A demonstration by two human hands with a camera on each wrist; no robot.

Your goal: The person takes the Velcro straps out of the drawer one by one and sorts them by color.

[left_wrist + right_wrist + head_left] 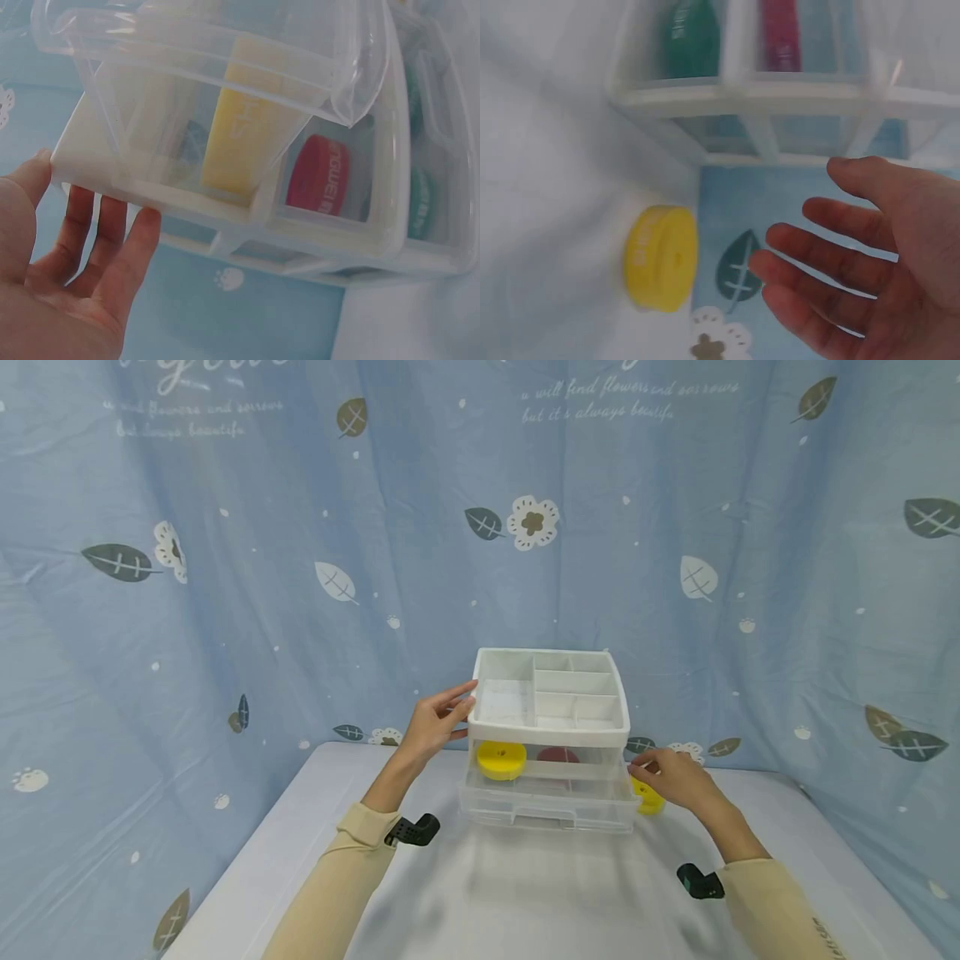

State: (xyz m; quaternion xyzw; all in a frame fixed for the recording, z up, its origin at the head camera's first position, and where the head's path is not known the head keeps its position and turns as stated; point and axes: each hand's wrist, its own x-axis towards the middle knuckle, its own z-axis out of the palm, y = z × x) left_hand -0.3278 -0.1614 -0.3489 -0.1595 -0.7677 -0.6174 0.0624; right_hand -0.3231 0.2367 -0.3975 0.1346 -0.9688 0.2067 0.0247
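Note:
A small drawer unit with a white compartmented top (506,702) stands on the table. My left hand (435,722) touches the upper left side of the unit, fingers spread along its edge. A clear drawer (547,817) sticks out at the front. Inside the unit show a yellow roll (501,760) and a red roll (319,174); a green roll (420,202) is lower down, blurred by the plastic. My right hand (672,777) is beside the unit's right side, fingers loosely extended and holding nothing. Next to it a yellow roll (661,259) stands on its edge on the table.
A white cloth covers the table (540,902). Behind it hangs a blue curtain (420,568) with leaf and flower prints, close to the back of the drawer unit. Black wrist cameras (417,830) sit at both sleeves.

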